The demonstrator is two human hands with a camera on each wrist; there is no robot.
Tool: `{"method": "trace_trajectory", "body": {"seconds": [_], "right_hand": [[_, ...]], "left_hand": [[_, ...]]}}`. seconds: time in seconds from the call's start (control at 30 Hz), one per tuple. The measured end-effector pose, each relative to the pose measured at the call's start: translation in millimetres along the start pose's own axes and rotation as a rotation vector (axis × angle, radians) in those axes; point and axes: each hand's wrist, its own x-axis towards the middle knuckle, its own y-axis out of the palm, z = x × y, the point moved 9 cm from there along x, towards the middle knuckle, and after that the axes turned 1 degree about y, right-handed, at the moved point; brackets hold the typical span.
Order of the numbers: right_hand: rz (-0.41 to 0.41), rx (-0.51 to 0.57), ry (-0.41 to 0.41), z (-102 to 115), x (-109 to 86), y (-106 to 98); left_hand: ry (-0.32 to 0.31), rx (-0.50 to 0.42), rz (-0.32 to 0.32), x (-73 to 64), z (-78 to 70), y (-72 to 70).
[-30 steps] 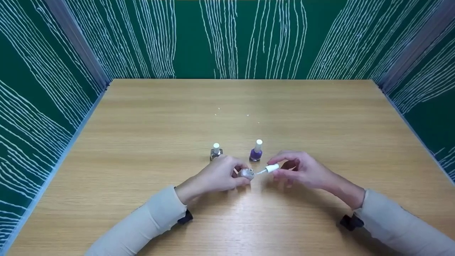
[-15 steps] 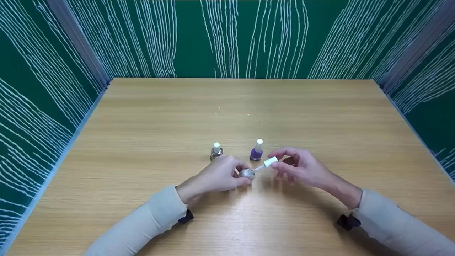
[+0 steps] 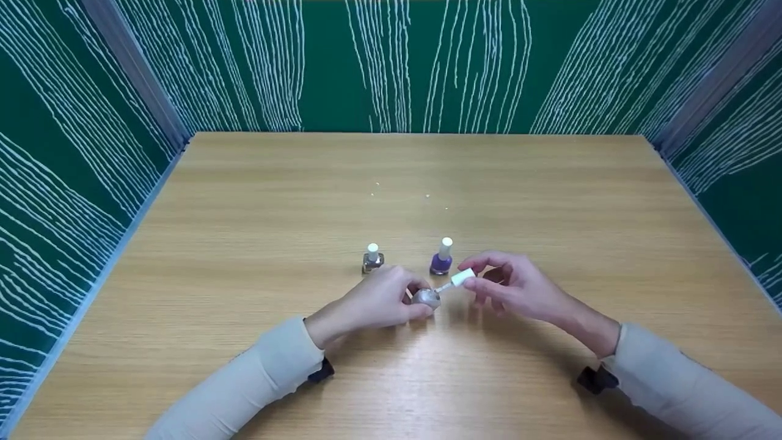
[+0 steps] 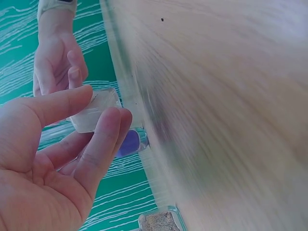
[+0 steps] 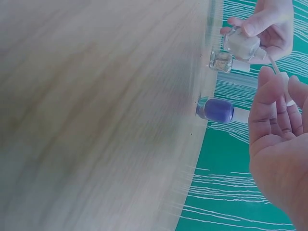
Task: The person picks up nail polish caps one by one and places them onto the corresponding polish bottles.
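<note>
My left hand [image 3: 382,297] grips a small glass nail polish bottle [image 3: 426,298] with pale, whitish polish, its open neck tilted to the right. Between thumb and fingertips of my right hand [image 3: 519,284] is the white brush cap [image 3: 462,277], and its thin brush slants down to the bottle's mouth. The right wrist view shows the brush tip right at the neck of the pale bottle [image 5: 240,44]. Just behind the hands stands a purple nail polish bottle [image 3: 441,264] with its white cap on. A glittery nail polish bottle [image 3: 372,263], also capped, stands behind my left hand.
The wooden table [image 3: 275,214] reaches back to a green wall [image 3: 330,67] with white streaks, and similar walls flank it. Several tiny white specks lie on the tabletop beyond the bottles. Dark straps sit below both sleeves.
My right hand has shifted slightly left and up, bringing the brush from beside the bottle to its mouth. The left hand keeps its grip on the bottle almost unmoved.
</note>
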Motion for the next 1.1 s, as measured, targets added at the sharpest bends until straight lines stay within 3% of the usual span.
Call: {"method": "trace_trajectory", "body": {"seconds": [0.5, 1.1], "right_hand": [[0.018, 0.01, -0.023, 0.1, 1.8, 2.7], [0.057, -0.087, -0.045, 7.3, 2.6, 9.6]], "left_hand": [[0.038, 0.058, -0.007, -0.3, -5.7, -0.3], [0.031, 0.047, 0.012, 0.0, -4.5, 4.4]]}}
